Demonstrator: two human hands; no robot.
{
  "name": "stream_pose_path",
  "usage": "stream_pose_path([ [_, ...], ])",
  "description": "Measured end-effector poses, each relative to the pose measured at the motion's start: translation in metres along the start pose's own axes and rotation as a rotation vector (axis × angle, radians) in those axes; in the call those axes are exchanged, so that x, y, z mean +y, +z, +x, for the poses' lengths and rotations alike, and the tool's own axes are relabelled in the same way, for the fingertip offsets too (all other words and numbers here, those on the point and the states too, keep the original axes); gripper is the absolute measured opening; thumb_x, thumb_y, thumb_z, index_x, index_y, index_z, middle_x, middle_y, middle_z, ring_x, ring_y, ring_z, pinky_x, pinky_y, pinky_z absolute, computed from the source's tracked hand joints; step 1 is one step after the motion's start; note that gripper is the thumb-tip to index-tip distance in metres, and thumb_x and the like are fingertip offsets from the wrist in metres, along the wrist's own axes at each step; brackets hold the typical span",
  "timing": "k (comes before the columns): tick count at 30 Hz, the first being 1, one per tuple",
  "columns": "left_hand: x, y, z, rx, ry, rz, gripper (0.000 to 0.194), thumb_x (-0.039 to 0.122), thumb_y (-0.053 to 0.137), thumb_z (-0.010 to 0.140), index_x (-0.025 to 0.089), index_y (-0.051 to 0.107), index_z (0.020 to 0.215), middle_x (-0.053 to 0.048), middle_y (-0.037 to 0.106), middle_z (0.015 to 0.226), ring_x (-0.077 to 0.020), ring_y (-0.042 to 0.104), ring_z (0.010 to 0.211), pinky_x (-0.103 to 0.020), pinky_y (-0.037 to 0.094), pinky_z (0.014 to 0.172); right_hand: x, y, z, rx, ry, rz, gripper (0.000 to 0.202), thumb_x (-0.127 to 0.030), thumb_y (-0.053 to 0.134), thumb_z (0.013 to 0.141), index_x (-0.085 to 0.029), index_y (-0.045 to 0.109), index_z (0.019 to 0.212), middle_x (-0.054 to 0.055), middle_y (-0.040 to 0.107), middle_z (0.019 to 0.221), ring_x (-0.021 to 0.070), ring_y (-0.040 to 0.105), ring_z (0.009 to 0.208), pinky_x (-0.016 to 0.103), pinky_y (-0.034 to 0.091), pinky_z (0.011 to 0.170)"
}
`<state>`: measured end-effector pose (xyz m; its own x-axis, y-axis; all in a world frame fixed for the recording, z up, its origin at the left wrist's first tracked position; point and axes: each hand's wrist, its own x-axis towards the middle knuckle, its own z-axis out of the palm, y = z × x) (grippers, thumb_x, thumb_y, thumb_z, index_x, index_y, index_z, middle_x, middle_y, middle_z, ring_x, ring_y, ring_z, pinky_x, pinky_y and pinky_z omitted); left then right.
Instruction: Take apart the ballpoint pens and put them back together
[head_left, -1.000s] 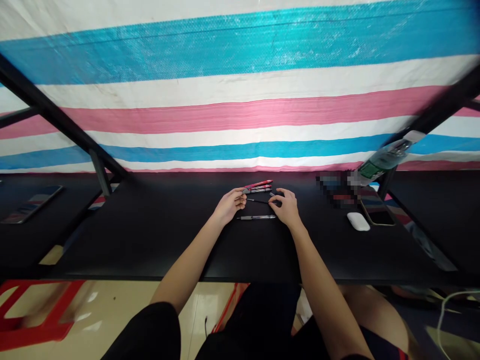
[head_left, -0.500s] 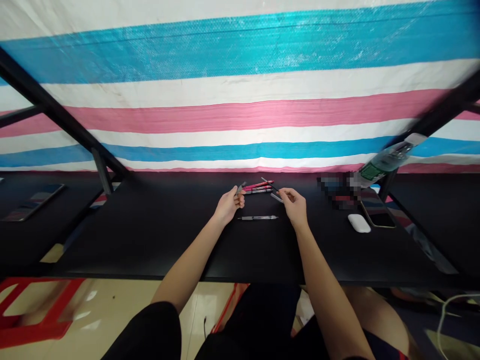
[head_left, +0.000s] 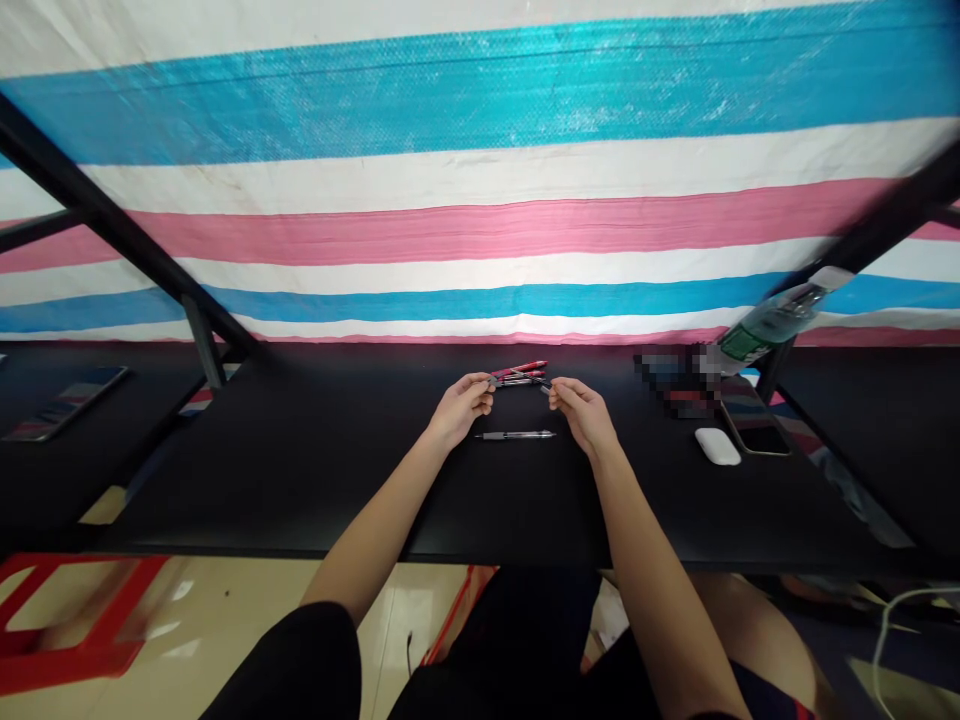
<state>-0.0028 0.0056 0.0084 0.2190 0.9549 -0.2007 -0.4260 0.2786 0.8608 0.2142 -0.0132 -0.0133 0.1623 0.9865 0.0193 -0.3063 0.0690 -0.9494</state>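
My left hand [head_left: 459, 408] pinches a short grey pen part just above the black table [head_left: 315, 470]. My right hand [head_left: 581, 412] pinches another small pen part, a thin piece with its tip pointing left toward the left hand. The two hands are close together, about a hand's width apart. On the table just below them lies a whole grey pen [head_left: 516, 435], lengthwise left to right. Behind the hands lie two or three red pens [head_left: 519, 373] in a small bundle.
A white earbud case [head_left: 718, 446] and a phone [head_left: 756, 430] lie at the right, with a plastic bottle [head_left: 772, 318] behind them. Another phone [head_left: 64, 403] lies on the table at far left. Black frame posts [head_left: 201, 345] rise at both sides; a striped tarp hangs behind.
My right hand lifted a thin pen part off the table, swung it up, then brought it back left toward my left hand. The left hand stayed in place with its piece.
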Motion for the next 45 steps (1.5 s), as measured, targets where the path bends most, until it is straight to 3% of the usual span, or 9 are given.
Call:
stream_pose_path([
  [21, 0.0, 0.002, -0.001, -0.011, 0.05, 0.002, 0.025, 0.025, 0.078, 0.071, 0.015, 0.063, 0.088, 0.0, 0.059, 0.074, -0.008, 0.053, 0.061, -0.024, 0.039, 0.057, 0.001, 0.0, 0.001, -0.011, 0.005, 0.058, 0.032, -0.046, 0.08, 0.066, -0.021, 0.074, 0.084, 0.002, 0.066, 0.071, 0.0146, 0.06, 0.066, 0.033, 0.053, 0.067],
  [33, -0.005, -0.003, 0.001, -0.061, 0.112, 0.11, 0.025, 0.027, 0.077, 0.072, 0.016, 0.064, 0.09, 0.002, 0.054, 0.061, -0.0098, 0.05, 0.057, -0.024, 0.037, 0.055, -0.001, 0.001, -0.002, -0.031, -0.003, 0.059, 0.029, -0.045, 0.079, 0.068, -0.02, 0.074, 0.083, -0.001, 0.061, 0.065, 0.0122, 0.054, 0.06, 0.032, 0.051, 0.066],
  [39, -0.005, -0.002, 0.001, -0.08, 0.106, 0.143, 0.027, 0.027, 0.077, 0.071, 0.014, 0.067, 0.093, 0.001, 0.057, 0.061, -0.0099, 0.051, 0.057, -0.025, 0.038, 0.057, -0.002, 0.002, -0.003, -0.095, -0.003, 0.095, 0.03, -0.049, 0.075, 0.075, -0.022, 0.074, 0.089, 0.003, 0.068, 0.076, 0.0154, 0.062, 0.069, 0.034, 0.054, 0.073],
  [45, -0.001, 0.004, -0.004, -0.112, 0.058, 0.193, 0.031, 0.028, 0.079, 0.069, 0.012, 0.068, 0.093, -0.002, 0.063, 0.07, -0.0104, 0.055, 0.062, -0.026, 0.039, 0.059, -0.006, 0.005, -0.01, -0.254, 0.028, 0.094, 0.035, -0.048, 0.071, 0.08, -0.022, 0.073, 0.102, 0.006, 0.072, 0.089, 0.0175, 0.065, 0.08, 0.033, 0.054, 0.078],
])
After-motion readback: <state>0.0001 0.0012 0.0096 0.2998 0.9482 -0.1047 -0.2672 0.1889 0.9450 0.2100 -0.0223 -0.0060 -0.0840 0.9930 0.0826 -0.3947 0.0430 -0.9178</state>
